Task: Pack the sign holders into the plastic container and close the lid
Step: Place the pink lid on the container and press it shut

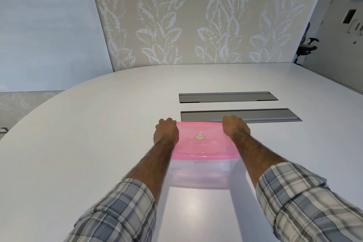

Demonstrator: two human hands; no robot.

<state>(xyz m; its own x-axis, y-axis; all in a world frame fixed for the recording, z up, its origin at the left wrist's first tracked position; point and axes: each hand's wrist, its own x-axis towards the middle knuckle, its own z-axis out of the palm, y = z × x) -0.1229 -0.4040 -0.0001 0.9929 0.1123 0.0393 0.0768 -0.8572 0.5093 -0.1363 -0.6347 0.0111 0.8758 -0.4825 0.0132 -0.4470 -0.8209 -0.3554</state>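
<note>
A clear plastic container (202,173) stands on the white table in front of me, with its translucent pink lid (204,143) lying flat on top. My left hand (166,131) grips the lid's far left corner, fingers curled over the edge. My right hand (235,127) grips the far right corner the same way. Faint pale shapes show through the container wall; I cannot make out the sign holders.
The big oval white table (78,143) stretches out on all sides. Two grey recessed cable trays (227,97) (265,115) lie just beyond the container. A leaf-patterned wall stands behind, and an office chair (306,45) sits at the far right.
</note>
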